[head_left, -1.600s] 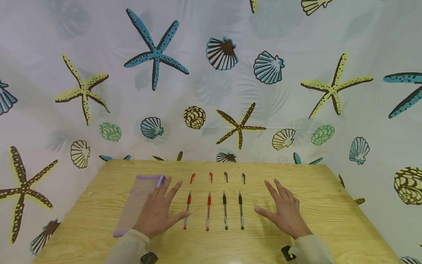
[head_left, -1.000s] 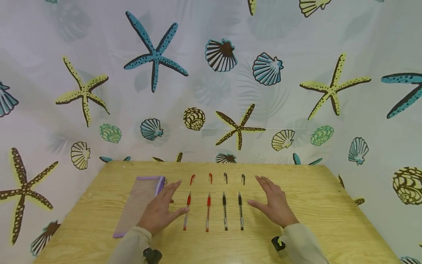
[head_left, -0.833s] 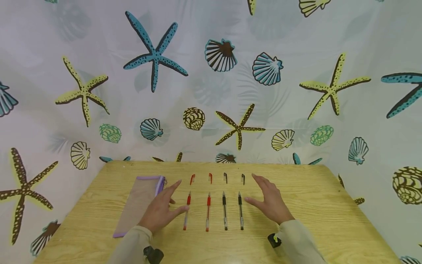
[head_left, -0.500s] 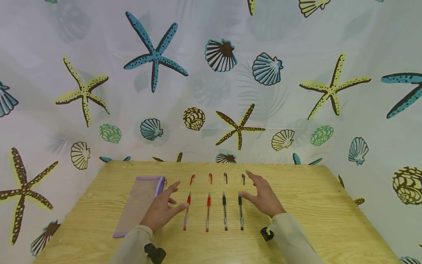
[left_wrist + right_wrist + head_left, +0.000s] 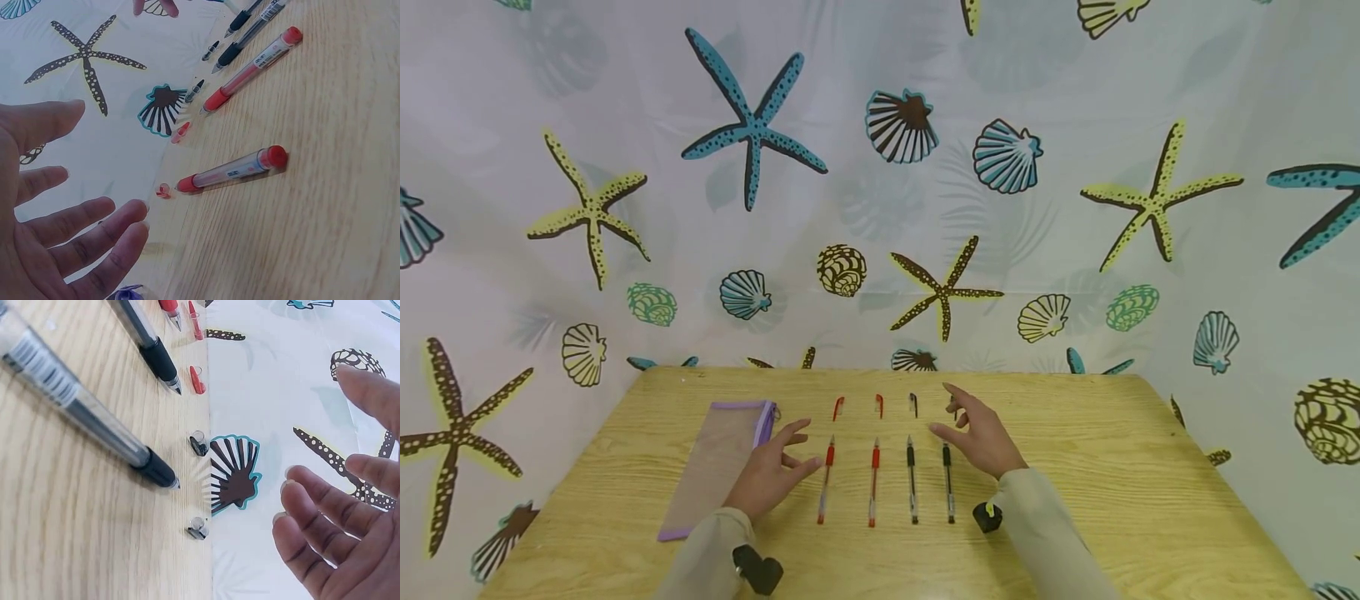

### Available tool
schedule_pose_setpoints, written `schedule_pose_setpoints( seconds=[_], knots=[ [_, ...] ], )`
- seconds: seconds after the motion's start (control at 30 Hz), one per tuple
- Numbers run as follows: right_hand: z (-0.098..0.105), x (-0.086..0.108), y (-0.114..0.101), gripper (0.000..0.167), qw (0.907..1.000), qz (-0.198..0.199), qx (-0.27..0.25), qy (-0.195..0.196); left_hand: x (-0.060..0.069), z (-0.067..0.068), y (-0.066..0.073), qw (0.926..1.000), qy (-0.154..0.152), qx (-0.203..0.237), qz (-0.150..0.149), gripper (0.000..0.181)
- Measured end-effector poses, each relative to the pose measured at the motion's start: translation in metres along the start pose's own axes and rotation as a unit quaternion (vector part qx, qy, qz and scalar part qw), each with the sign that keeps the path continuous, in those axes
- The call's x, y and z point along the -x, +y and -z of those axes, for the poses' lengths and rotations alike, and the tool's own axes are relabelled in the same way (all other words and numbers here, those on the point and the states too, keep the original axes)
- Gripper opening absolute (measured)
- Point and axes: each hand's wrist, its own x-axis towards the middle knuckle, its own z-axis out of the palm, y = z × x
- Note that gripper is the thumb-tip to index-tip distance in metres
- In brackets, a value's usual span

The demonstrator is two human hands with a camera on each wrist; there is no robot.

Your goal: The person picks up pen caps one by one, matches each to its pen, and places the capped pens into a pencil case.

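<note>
Two red pens and two black pens lie uncapped in a row, tips pointing away. My left hand point(image 5: 769, 473) hovers beside the leftmost red pen point(image 5: 827, 483), fingers loosely bent and holding nothing. The other red pen point(image 5: 874, 487) and the left black pen point(image 5: 913, 487) lie between my hands. My right hand point(image 5: 987, 440), also holding nothing, is over the tip end of the right black pen point(image 5: 949, 487). Its fingers partly cover the rightmost black cap point(image 5: 197, 529) in the head view. Two red caps point(image 5: 838, 407) and another black cap point(image 5: 913, 405) lie behind the pens.
A clear pouch point(image 5: 711, 467) with purple edging lies left of the pens, partly behind my left hand. The wooden table point(image 5: 1120, 467) ends at a white curtain point(image 5: 880, 200) printed with starfish and shells, which also runs along both sides.
My right hand has moved left and slightly away from me, from beside the pens to above the right black pen and its cap. The left hand's fingers have bent slightly; the pens lie unmoved.
</note>
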Motion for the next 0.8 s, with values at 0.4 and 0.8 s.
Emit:
schedule_pose_setpoints(
  seconds=[0.4,0.8],
  knots=[
    [-0.012,-0.024,-0.009,0.063,0.9980,-0.008,-0.052,-0.037,-0.008,-0.008,-0.007,0.9997,0.005,0.021,0.005,0.049],
    [-0.027,-0.046,-0.010,0.057,0.9951,0.007,-0.084,-0.052,-0.014,-0.012,-0.011,0.9987,0.001,0.046,0.021,0.049]
  ],
)
